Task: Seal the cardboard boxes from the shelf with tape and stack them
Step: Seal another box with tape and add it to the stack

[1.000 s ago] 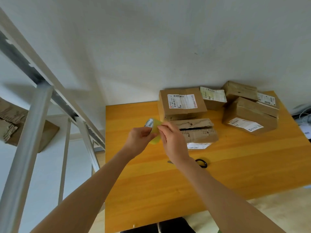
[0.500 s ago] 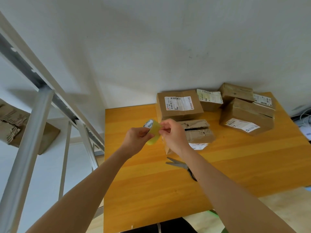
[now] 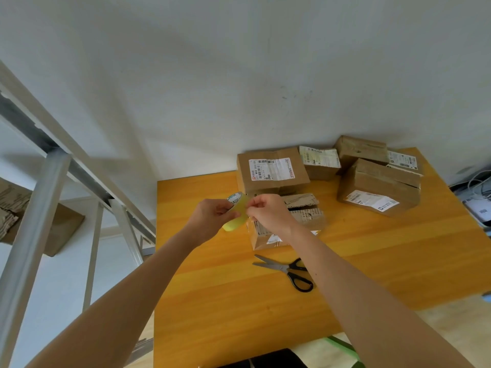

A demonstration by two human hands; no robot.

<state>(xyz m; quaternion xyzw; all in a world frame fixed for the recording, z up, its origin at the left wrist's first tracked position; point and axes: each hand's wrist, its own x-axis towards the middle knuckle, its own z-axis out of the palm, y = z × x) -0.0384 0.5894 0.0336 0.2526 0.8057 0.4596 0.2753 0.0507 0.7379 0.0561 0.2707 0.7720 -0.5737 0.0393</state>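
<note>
My left hand (image 3: 212, 216) grips a yellowish roll of tape (image 3: 237, 213) above the orange table (image 3: 239, 301). My right hand (image 3: 268, 212) pinches the tape's loose end at the roll's right edge. Just behind and below my right hand lies an open cardboard box (image 3: 300, 221) with torn flaps. A larger sealed box (image 3: 271, 171) with a white label sits behind it. Two more labelled boxes (image 3: 377, 189) are stacked at the table's back right, and a small box (image 3: 320, 163) stands between the groups.
Black-handled scissors (image 3: 289, 270) lie open on the table in front of the open box. A grey metal shelf frame (image 3: 39, 181) stands at the left with cardboard (image 3: 61, 227) on it. Cables and a white device (image 3: 478, 203) sit beyond the table's right edge.
Both hands stay together on the tape roll, and my right fingers have shifted to its right edge. The camera has tilted, so the scissors now show fully.
</note>
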